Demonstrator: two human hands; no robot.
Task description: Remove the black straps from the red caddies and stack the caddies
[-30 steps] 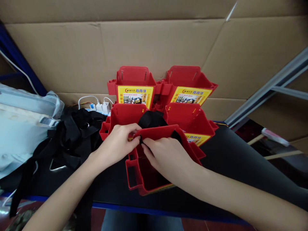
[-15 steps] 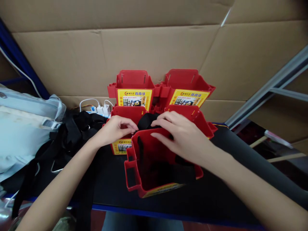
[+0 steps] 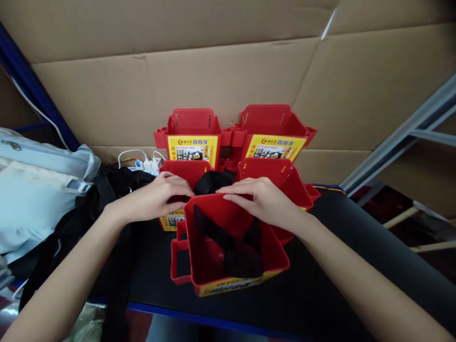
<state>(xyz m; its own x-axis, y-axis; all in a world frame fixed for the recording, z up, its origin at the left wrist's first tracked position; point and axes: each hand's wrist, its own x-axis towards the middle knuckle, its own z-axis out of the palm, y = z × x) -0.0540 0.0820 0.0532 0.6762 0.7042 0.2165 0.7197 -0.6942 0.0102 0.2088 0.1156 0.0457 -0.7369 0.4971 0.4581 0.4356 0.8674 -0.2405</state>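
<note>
A red plastic bin (image 3: 199,244) with a yellow label on its front sits nearest me on the black table, tilted. Black webbing strap (image 3: 245,259) passes through its back wall and hangs in a loop inside; more strap (image 3: 213,181) bunches behind the wall. My right hand (image 3: 261,197) pinches the back rim, thumb on the inner side and fingers over the edge. At the rim's left corner, my left hand (image 3: 166,194) is closed, its fingertips partly hidden behind the wall.
Several similar red bins (image 3: 194,121) stand behind, against cardboard (image 3: 228,80). At left are a pale blue bag (image 3: 33,199), black straps (image 3: 103,194) and white chargers (image 3: 152,165). A metal frame (image 3: 402,137) rises at right. The table's blue edge (image 3: 171,313) runs along the front.
My right hand has come down onto the back rim and closed there. The front bin shifted slightly left, and the strap loop inside it shows more fully.
</note>
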